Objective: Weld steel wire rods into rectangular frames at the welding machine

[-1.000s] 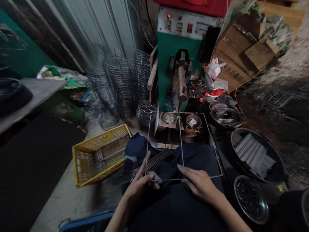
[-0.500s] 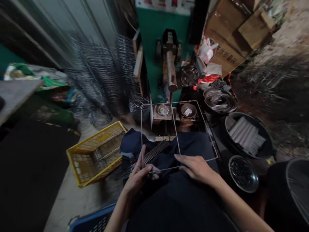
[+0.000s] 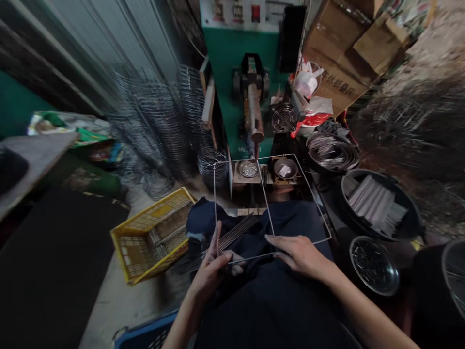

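Note:
A rectangular wire frame (image 3: 215,203) with a rod across its middle is held over my lap. My left hand (image 3: 220,261) grips its near left corner, fingers closed on the wire. At the near side, my right hand (image 3: 300,252) pinches the frame where the middle rod (image 3: 266,198) meets the near wire. The frame's far side lies at the tip of the machine's electrode arm (image 3: 255,123), just above a small dish of bright metal bits (image 3: 249,168). A bundle of thin metal rods (image 3: 238,231) rests on my lap beneath the frame.
The green machine (image 3: 236,48) stands ahead. A yellow crate (image 3: 154,237) with rods sits at left, near stacked wire rings (image 3: 156,116). To the right are a black basin of metal strips (image 3: 378,203), a bowl of small parts (image 3: 374,265) and a dark bucket (image 3: 428,286).
The whole view has shifted slightly, so the surroundings appear a little lower and the near things further right. Both hands keep their hold on the wire frame, which stays at the electrode.

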A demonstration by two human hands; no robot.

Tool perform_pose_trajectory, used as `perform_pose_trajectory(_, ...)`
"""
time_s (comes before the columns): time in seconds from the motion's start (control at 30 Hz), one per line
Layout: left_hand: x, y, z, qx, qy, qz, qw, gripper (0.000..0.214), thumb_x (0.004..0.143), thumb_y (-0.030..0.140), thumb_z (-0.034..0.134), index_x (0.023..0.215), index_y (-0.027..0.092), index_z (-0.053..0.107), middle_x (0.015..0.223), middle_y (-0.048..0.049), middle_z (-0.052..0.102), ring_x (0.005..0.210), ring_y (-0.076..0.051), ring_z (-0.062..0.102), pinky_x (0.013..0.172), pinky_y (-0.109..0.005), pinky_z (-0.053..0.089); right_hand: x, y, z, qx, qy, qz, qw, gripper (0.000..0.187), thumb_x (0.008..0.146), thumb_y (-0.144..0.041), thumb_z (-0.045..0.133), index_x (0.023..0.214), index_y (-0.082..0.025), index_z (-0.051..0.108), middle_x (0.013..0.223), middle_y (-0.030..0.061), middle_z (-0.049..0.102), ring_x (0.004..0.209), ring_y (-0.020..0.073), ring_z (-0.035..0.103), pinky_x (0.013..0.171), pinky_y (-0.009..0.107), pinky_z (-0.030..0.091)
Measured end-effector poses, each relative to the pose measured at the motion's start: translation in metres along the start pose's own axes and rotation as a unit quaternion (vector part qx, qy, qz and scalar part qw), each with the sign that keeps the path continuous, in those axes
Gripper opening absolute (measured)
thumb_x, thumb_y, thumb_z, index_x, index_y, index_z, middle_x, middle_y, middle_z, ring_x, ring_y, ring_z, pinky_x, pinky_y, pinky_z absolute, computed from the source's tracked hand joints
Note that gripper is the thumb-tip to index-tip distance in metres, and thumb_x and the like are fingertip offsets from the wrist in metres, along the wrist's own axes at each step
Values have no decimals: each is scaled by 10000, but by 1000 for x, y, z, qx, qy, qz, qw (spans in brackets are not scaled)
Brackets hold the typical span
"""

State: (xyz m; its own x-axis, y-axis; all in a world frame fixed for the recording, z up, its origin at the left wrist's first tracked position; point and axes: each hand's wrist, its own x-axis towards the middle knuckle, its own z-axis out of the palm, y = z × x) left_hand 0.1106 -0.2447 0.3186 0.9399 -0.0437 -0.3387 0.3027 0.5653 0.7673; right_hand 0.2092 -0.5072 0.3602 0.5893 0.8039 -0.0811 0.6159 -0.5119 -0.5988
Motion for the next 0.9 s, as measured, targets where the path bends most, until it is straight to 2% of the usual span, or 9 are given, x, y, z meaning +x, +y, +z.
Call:
perform_pose_trajectory(0.2,1,-1,-3,2,3,-11,1000,1013,849,242,662,1545,284,-72,798,-72,745,589,-192,690,543,-257,534,0,6,8,9,7,-7,1000,484,964,-259,492,1445,-286,444,1407,31,535,1246,192,556,1041,353,475)
perform_pose_trajectory(0.3,1,0,-8,18,-27,-31,999,986,893,261,621,1526,339,-131,906,-103,752,715,-239,729,596,-287,547,0,9,14,-3,18,3,1000,467,972,-265,489,1437,-276,457,1401,24,543,1243,192,558,1038,337,478)
perform_pose_trajectory(0.4,11,3,-13,18,-56,-24,998,981,916,257,595,1512,336,-180,917,-103,756,769,-254,736,665,-339,561,8,18,16,-12,33,-2,999,447,975,-281,500,1421,-276,477,1384,16,563,1230,187,568,1030,319,480)
perform_pose_trajectory(0.5,40,12,-17,7,-71,29,997,991,912,223,591,1512,306,-193,875,-83,762,755,-235,737,679,-327,558,32,35,5,-32,74,-17,997,507,960,-329,544,1452,-283,429,1385,30,562,1220,200,576,1017,328,483)
perform_pose_trajectory(0.57,68,24,-20,1,-83,61,995,991,904,197,593,1517,297,-179,868,-69,764,770,-227,739,685,-314,556,58,52,-10,-61,115,-13,991,594,927,-358,602,1474,-262,392,1357,59,587,1189,225,598,995,347,491)
perform_pose_trajectory(0.63,98,42,-22,4,-92,86,992,985,896,172,593,1524,292,-156,868,-60,766,784,-221,740,693,-311,560,88,72,-30,-93,150,-1,984,636,885,-380,660,1455,-224,426,1277,83,643,1127,249,634,961,357,503)
perform_pose_trajectory(0.77,153,81,-27,32,-98,115,988,952,898,137,567,1532,275,-129,888,-79,768,818,-222,742,687,-298,569,144,106,-72,-127,181,1,975,554,858,-405,688,1347,-179,557,1173,103,694,1028,259,672,904,342,511)
perform_pose_trajectory(0.9,186,106,-32,35,-90,129,987,974,883,121,572,1529,279,-140,923,-95,769,848,-227,741,689,-288,579,183,127,-96,-125,206,-44,970,470,859,-380,690,1276,-175,615,1124,107,708,992,254,680,860,329,513)
